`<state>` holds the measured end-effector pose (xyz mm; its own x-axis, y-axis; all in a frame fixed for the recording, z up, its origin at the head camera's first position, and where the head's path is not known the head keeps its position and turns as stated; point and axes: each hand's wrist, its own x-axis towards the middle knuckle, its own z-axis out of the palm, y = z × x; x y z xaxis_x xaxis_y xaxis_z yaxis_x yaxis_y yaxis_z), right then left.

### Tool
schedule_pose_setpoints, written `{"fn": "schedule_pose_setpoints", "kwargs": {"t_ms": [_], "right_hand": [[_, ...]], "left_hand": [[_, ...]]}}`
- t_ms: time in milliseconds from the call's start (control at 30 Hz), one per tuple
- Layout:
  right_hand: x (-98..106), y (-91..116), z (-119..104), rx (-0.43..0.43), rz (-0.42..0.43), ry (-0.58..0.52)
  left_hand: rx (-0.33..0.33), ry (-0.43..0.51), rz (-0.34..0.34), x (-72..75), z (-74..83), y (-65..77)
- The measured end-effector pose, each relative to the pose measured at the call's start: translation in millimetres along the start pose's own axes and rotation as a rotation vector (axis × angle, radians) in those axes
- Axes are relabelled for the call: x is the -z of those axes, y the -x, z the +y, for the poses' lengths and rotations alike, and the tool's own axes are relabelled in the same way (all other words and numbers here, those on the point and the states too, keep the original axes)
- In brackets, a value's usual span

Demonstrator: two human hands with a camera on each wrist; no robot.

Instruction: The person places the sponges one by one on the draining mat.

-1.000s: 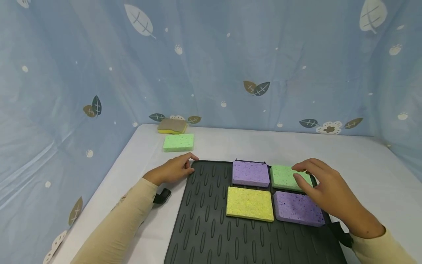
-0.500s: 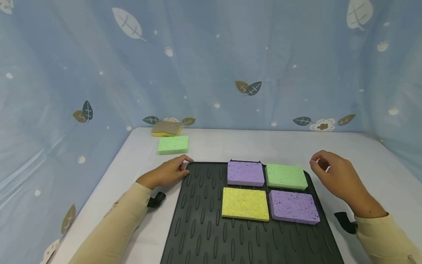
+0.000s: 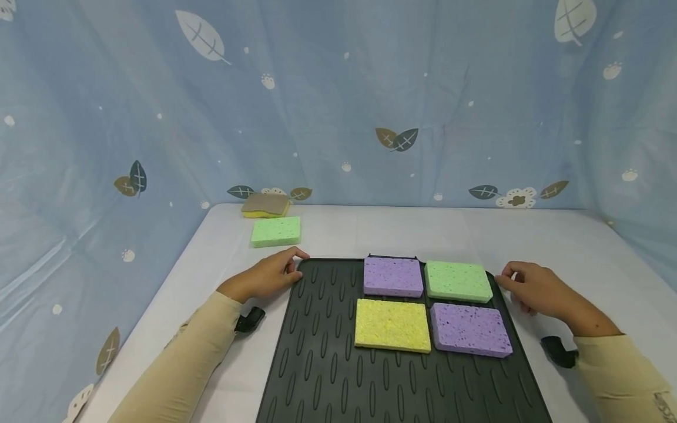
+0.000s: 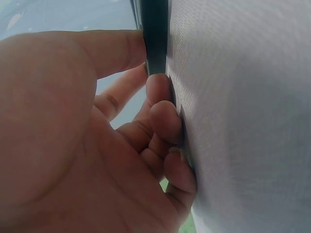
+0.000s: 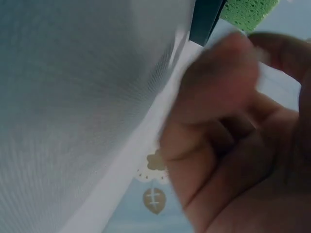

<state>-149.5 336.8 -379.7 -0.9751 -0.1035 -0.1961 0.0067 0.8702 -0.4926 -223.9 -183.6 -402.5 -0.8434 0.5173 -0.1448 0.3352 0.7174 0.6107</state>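
A dark ribbed drying mat [image 3: 317,352] lies on the white cloth. My left hand [image 3: 268,274] holds its far left corner. In the left wrist view, that thumb [image 4: 116,51] lies against the mat's edge [image 4: 156,39], with other fingers curled beside it at the cloth. My right hand [image 3: 536,294] is at the far right corner, fingers loosely bent, fingertips right by the rim. On the mat sit a purple sponge [image 3: 393,277] and a green sponge [image 3: 458,281] behind, with a yellow sponge [image 3: 392,325] and a speckled purple sponge [image 3: 471,329] in front.
Beyond the left hand, another green sponge [image 3: 275,231] lies on the white tabletop [image 3: 423,232]. Behind that is a yellow sponge with a grey-brown top [image 3: 266,204]. A blue leaf-patterned curtain [image 3: 338,117] encloses the back and sides.
My right hand has left the green sponge on the mat, moved right off the mat, then lowered to its far right corner. My left hand stays at the left corner. The sponges stay put.
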Motion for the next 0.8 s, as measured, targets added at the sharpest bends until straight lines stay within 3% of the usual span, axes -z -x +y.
{"fn": "schedule_pose_setpoints", "kwargs": {"t_ms": [133, 333, 667, 800], "right_hand": [[-1.2, 0.1, 5.3, -0.027, -0.109, -0.046], [-1.1, 0.5, 9.1, -0.032, -0.189, -0.097], [-3.4, 0.8, 10.2, 0.001, -0.239, -0.109], [-4.6, 1.1, 9.9, 0.01, -0.234, -0.093]], "left_hand": [[0.001, -0.004, 0.002, 0.0, -0.1, -0.1], [-0.009, -0.006, 0.009, 0.2, -1.1, -0.5], [-0.007, 0.008, 0.004, 3.4, 0.6, 0.6], [-0.015, -0.008, 0.087, 8.9, -1.5, -1.0]]}}
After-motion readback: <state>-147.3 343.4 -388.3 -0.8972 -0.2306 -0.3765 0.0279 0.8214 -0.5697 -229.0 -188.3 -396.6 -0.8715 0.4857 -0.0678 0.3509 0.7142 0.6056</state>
